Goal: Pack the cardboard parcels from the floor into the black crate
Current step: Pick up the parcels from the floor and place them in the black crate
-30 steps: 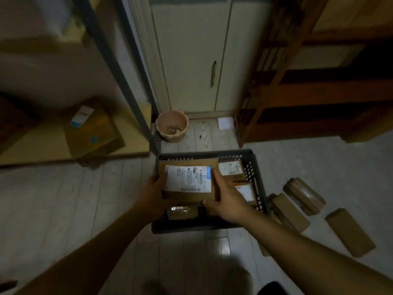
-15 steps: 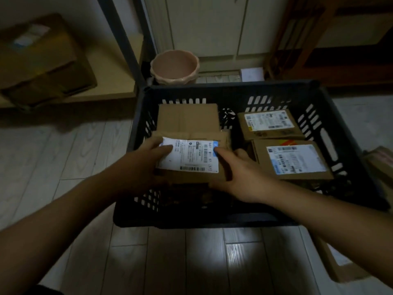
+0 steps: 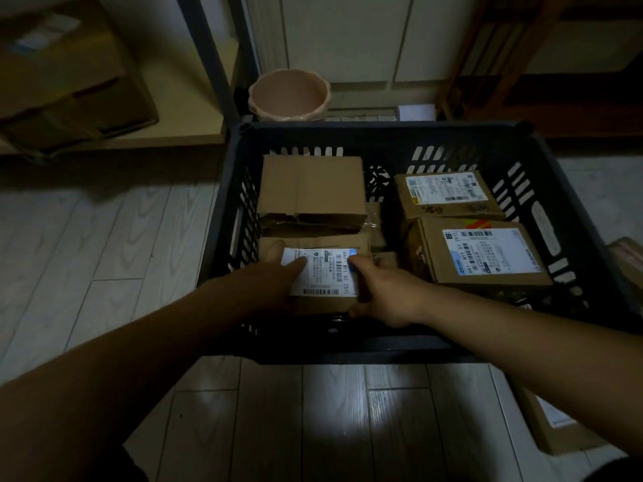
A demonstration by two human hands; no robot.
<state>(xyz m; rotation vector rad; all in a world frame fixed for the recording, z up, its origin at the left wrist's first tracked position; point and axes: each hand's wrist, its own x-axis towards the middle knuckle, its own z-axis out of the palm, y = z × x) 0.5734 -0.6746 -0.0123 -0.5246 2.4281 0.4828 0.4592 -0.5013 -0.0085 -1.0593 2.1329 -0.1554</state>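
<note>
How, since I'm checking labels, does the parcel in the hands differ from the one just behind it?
The front parcel carries a white shipping label on top; the back parcel shows bare cardboard. The left hand and right hand grip the front parcel; the back parcel lies untouched. Both are brown cardboard inside the black crate.

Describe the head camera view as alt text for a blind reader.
The left hand and right hand grip a labelled cardboard parcel in the near-left corner of the black crate. A plain parcel lies behind it, two labelled parcels at right; a pink pot stands beyond.
</note>
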